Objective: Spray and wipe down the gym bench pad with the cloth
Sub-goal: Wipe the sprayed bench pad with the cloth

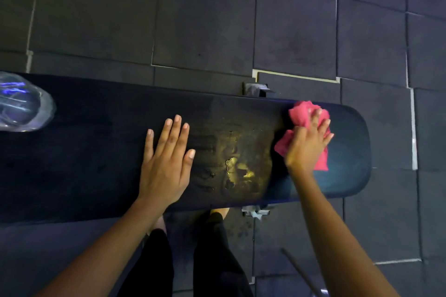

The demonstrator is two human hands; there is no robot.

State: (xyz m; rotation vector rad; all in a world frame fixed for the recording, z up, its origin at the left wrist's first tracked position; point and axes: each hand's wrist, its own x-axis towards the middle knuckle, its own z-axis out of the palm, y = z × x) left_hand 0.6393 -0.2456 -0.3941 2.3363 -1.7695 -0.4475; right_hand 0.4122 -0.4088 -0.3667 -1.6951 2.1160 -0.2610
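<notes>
A long dark bench pad (96,152) runs left to right across the view, with a worn, yellowish scuffed patch (239,164) near its middle. My right hand (306,144) presses a crumpled pink cloth (301,113) flat on the pad near its rounded right end. My left hand (169,161) lies flat on the pad, fingers spread, just left of the worn patch and holding nothing. A clear plastic bottle (21,103) lies on the pad at the far left edge of the view, partly cut off.
Dark rubber floor tiles (205,21) surround the bench. Metal bench brackets (255,89) stick out at the far and near sides of the pad. My legs and feet (217,236) stand at the near side. A thin dark rod (301,272) slants across the floor at lower right.
</notes>
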